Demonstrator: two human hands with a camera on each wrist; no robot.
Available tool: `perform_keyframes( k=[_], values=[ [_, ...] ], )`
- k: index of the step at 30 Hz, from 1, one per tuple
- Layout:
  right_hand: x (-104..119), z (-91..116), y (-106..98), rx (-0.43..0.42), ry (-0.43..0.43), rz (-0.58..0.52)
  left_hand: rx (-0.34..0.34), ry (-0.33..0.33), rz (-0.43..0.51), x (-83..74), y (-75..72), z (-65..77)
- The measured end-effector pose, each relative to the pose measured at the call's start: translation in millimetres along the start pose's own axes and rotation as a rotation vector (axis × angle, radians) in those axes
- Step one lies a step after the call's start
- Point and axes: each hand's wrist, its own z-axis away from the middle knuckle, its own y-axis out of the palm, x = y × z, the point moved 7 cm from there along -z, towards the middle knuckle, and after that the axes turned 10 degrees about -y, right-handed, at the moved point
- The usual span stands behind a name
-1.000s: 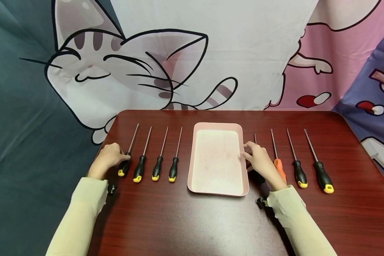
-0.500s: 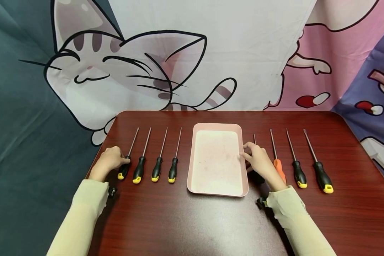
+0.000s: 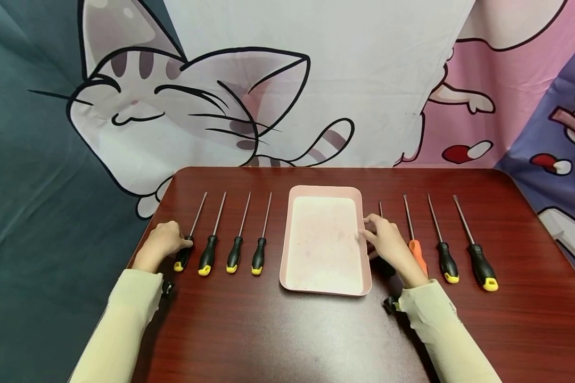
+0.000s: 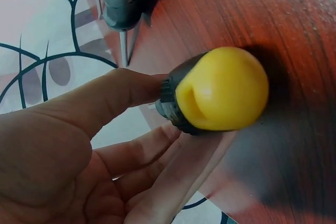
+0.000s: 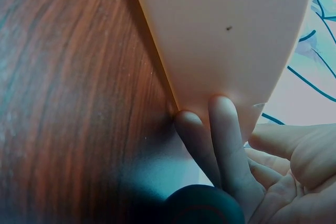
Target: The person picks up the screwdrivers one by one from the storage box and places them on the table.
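Observation:
At the left end of a row of screwdrivers, my left hand grips a screwdriver by its black handle. Its shaft points to the table's far edge. From the left wrist view, the thumb lies on one side of the handle and fingers on the other, with the yellow end cap toward the camera. My right hand holds the right side of a shallow pink tray. In the right wrist view, fingertips press its outer wall and the thumb is at the rim. The tray lies on the table.
Several black screwdrivers with yellow ends stand in line right of the left hand, such as one near the tray. Beyond the right hand lie an orange-handled screwdriver and two black ones. Another, partly hidden, sits beneath that hand. A printed cloth hangs behind.
My left hand has slid the leftmost screwdriver slightly toward me, its tip now about level with its neighbours. My right hand and the tray stay in place.

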Motion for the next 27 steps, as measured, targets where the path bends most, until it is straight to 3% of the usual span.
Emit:
perform_keyframes(
  k=[19, 27],
  values=[
    [-2, -1, -1, -0.018, -0.008, 0.029, 0.038, -0.057, 0.037, 1.0, 4.0, 2.1],
    [-3, -2, -3, -0.035, -0.024, 0.122, -0.016, -0.041, -0.013, -2.1, 1.7, 10.7]
  ],
)
